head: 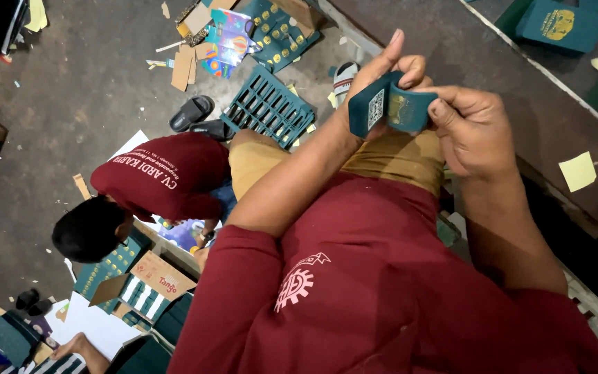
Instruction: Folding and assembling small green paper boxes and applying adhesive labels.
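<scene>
A small dark green card sheet (390, 105), bent into a curve, is gripped by both my hands. It bears a gold emblem and a white square code patch. My left hand (379, 73) grips its left edge with the thumb raised. On its right edge my right hand (470, 128) is closed, fingers curled over the top. I wear a dark red long-sleeved shirt and tan trousers.
A co-worker in a dark red shirt (164, 176) bends over cartons (148, 277) at lower left. Green die-cut sheets (268, 105), sandals (192, 112) and paper scraps lie on the concrete floor. A dark table (520, 83) at right carries a green box (562, 24) and yellow notes (577, 171).
</scene>
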